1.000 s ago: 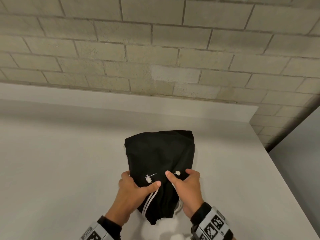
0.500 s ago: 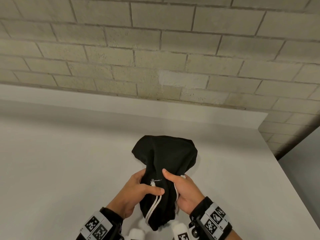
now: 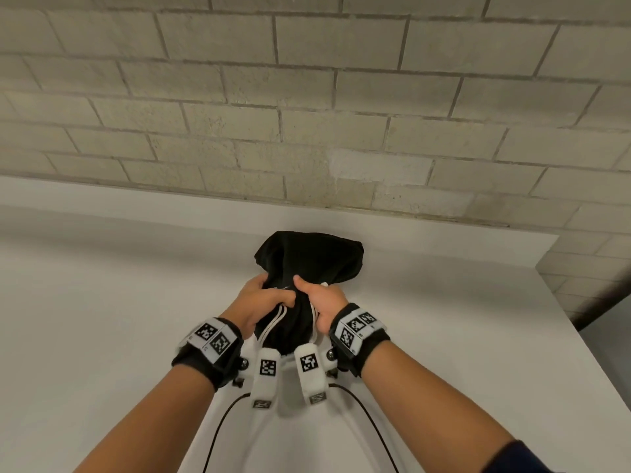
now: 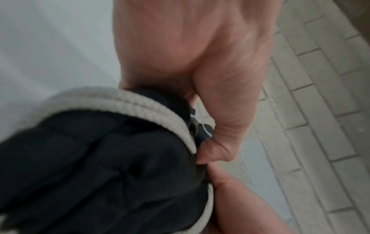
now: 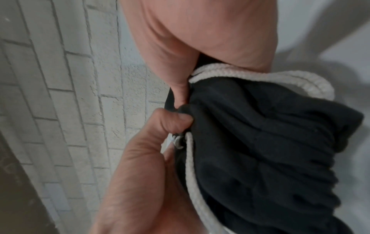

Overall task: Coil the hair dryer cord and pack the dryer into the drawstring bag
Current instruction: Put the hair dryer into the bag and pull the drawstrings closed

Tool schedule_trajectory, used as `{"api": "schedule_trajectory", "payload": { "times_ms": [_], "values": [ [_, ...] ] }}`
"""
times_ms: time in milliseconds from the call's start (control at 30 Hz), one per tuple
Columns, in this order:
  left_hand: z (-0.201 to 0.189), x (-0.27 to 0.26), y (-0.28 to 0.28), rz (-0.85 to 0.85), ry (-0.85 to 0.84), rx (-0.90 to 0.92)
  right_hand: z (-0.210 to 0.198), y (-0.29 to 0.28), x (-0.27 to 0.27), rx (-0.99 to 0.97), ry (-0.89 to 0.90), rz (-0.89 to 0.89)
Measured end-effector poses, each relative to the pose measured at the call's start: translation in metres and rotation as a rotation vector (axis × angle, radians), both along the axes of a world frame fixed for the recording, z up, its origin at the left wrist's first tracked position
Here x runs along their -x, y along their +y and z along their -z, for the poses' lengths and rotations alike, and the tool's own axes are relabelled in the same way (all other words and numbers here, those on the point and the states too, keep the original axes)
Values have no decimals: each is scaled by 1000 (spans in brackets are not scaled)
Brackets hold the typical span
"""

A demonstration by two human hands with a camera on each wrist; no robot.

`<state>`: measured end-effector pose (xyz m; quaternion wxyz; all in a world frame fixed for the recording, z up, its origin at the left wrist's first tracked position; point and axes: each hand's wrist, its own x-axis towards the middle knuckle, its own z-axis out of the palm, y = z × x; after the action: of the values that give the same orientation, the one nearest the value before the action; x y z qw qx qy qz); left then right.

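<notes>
black drawstring bag (image 3: 309,268) on white tabletop (image 3: 102,302), bulging end toward brick wall, neck nearest me | left hand (image 3: 263,298) and right hand (image 3: 319,298) both clench the gathered neck either side | white cords (image 3: 273,322) trail nearward

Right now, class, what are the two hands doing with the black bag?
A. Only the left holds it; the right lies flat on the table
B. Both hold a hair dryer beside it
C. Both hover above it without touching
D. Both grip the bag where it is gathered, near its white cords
D: the left hand and right hand both curl round the gathered part of the bag, with the white cords trailing beside them.
</notes>
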<state>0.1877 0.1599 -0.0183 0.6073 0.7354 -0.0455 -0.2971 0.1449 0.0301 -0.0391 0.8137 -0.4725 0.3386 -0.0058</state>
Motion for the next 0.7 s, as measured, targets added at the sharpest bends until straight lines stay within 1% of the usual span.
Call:
{"api": "schedule_trajectory", "payload": {
  "times_ms": [133, 233, 300, 467, 567, 633, 700],
  "values": [
    [5, -18, -6, -54, 18, -4, 9, -2, -26, 81, 47, 8],
    [11, -27, -9, -98, 32, -1, 49, -19, -54, 140, 61, -5],
    [13, -30, -10, -119, 34, -4, 53, -21, -57, 164, 55, 5],
    [21, -31, -8, -159, -42, -10, 24, -15, -28, 76, -31, 53],
    [25, -24, -4, -207, -77, -18, 15, -14, -6, 67, -17, 101],
    [26, -15, 3, -254, -111, -91, 7, -13, 18, 130, -15, 76],
    [21, 3, 14, -289, -206, -148, -4, -12, 57, 271, 20, 25]
  ]
}}
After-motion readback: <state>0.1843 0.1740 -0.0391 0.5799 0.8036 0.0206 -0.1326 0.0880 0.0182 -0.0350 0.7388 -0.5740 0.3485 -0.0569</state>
